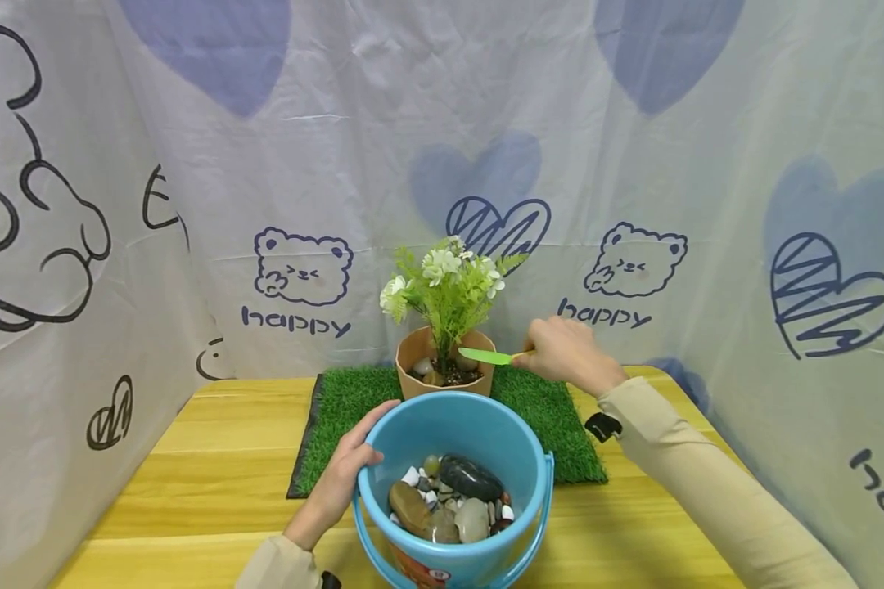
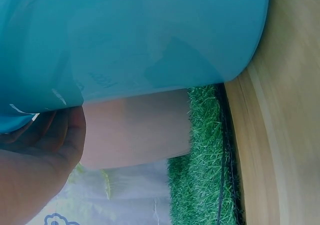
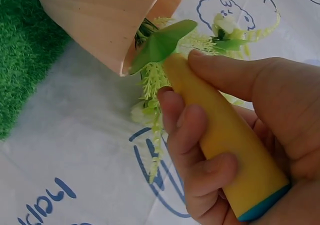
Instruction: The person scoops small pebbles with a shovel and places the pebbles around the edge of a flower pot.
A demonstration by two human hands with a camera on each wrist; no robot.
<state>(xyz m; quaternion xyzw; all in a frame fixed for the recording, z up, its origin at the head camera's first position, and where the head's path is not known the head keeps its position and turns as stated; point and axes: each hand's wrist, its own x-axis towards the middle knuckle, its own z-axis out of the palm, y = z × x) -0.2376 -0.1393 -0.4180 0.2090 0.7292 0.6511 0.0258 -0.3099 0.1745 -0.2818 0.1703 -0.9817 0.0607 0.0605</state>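
My right hand [image 1: 570, 352] grips the yellow handle of a small toy garden trowel [image 3: 220, 130], fingers wrapped round it and thumb lying along the top. Its green blade [image 1: 486, 357] points left over the rim of a tan flowerpot [image 3: 100, 25]. In the pot stands a plant with white flowers [image 1: 449, 298], dark soil [image 1: 460, 375] and a few stones at its base. My left hand [image 1: 339, 474] holds the left rim of a blue bucket [image 1: 405, 433], thumb over the rim and fingers against the outside wall. Stones of mixed sizes [image 1: 473, 520] lie inside the bucket.
A green artificial grass mat [image 1: 346, 409] lies under the pot, on a wooden table [image 1: 214, 458]. The bucket stands in front of the pot, its handle [image 1: 541, 523] hanging down. Printed white cloth [image 1: 324, 180] surrounds the table behind and at both sides.
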